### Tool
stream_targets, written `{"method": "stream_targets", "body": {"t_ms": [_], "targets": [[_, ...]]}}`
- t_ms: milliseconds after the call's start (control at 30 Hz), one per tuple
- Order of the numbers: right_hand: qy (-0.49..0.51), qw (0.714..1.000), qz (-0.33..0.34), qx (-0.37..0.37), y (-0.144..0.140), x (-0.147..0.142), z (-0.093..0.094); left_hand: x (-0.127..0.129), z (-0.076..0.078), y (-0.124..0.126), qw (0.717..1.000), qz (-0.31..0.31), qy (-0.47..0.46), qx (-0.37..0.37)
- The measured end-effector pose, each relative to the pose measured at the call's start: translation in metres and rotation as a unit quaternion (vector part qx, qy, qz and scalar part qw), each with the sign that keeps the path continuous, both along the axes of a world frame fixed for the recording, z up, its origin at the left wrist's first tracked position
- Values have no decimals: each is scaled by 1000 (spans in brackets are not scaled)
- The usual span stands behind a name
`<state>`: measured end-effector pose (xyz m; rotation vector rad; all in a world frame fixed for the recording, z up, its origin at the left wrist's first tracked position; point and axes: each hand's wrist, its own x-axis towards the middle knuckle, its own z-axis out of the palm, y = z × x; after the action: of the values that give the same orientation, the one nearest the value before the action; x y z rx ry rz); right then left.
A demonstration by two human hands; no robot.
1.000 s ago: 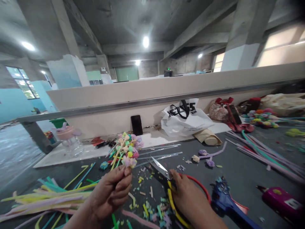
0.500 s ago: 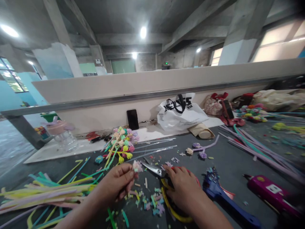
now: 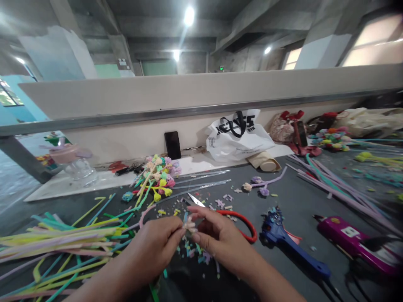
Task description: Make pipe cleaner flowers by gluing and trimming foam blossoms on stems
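Far left there's a clear cup (image 3: pixel 82 173) with a pink lid, then a dark-screened phone (image 3: pixel 173 145) propped against the pale partition (image 3: pixel 132 94). Right of that, a kinda slouchy white bag (image 3: pixel 228 149) with black lettering, beige roll (image 3: pixel 267 162) just in front. Further right, a patterned pouch (image 3: pixel 281 129) with red ties. Way back: a lit ceiling light (image 3: pixel 189 16) and a tiny green sign (image 3: pixel 221 68).

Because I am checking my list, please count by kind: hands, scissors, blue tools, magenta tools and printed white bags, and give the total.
Left hand and right hand: 2
Scissors: 1
Blue tool: 1
Magenta tool: 1
Printed white bag: 1
Total: 6
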<state>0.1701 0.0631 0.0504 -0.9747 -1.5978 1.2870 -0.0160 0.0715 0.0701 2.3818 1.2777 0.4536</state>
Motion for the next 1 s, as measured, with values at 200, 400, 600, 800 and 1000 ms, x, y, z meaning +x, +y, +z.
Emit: {"method": "stream_targets", "body": {"t_ms": [200,400,600,800,1000], "targets": [[37,998,7,-41,4,-2,-8,1,0,-3,999,-24,27,11],[144,981,39,-122,9,-4,-14,2,3,-5,998,-40,30,28],[141,980,25,-140,9,-6,-15,2,1,-6,994,-58,62,66],[122,978,8,-168,10,-9,-13,2,4,-9,994,-45,78,61],[109,981,-14,-160,11,-9,-17,7,13,-10,991,-37,130,26]]}}
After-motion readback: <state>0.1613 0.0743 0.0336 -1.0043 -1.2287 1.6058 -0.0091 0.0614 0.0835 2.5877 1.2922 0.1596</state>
